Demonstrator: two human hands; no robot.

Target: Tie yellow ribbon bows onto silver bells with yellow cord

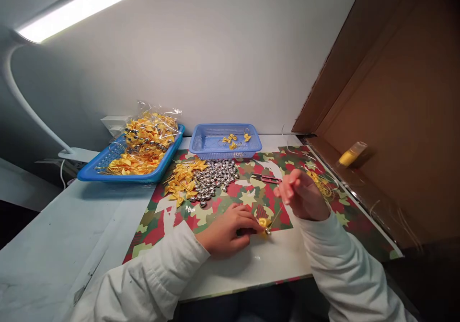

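Note:
My left hand (230, 231) rests low over the mat, its fingertips closed on the edge of a small yellow ribbon bow (264, 222). A silver bell (268, 231) sits at the near side of that bow. From the bow a thin yellow cord (276, 215) slants up towards my right hand (304, 196). That hand is raised with its fingers curled together, and the cord seems to end at them. Just left of the right hand lies a pair of thread snips (266, 178) with reddish handles.
Loose silver bells (215, 176) and yellow bows (181, 178) are heaped on the patterned mat (151, 231). Behind stand a blue basket (172, 156) piled with bows and a smaller basket (225, 153). Yellow cord (325, 188) lies right, near a cardboard wall (395, 120).

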